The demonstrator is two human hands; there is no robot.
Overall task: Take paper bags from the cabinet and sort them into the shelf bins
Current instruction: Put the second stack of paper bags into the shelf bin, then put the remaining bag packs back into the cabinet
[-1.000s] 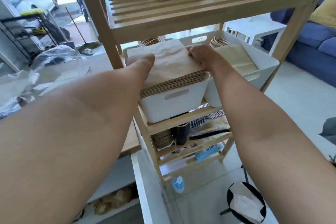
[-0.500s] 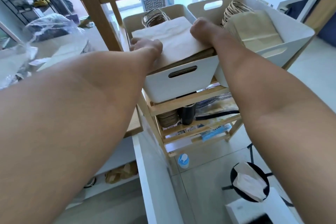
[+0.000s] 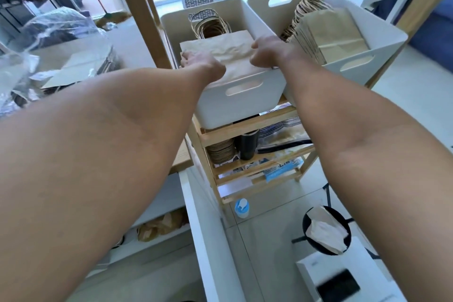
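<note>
A stack of flat brown paper bags (image 3: 220, 50) lies in the left white bin (image 3: 235, 108) on the wooden shelf (image 3: 247, 127). My left hand (image 3: 198, 64) grips the stack's left edge and my right hand (image 3: 266, 52) grips its right edge, fingers curled over the paper. Twisted paper handles (image 3: 210, 26) show behind the stack. The right white bin (image 3: 355, 68) holds another pile of brown bags (image 3: 328, 34). More brown bags (image 3: 161, 225) lie low in the open white cabinet at the bottom left.
The shelf's wooden post (image 3: 144, 12) rises left of the bins. A counter with cardboard (image 3: 81, 68) and clear plastic (image 3: 58, 24) lies to the left. Lower shelves hold cups and a black tumbler (image 3: 247, 146). A black stool (image 3: 326, 230) stands on the floor to the right.
The stack has sunk lower into the left bin with both hands still on its edges. My view has tilted down, so the bins sit higher in the frame.
</note>
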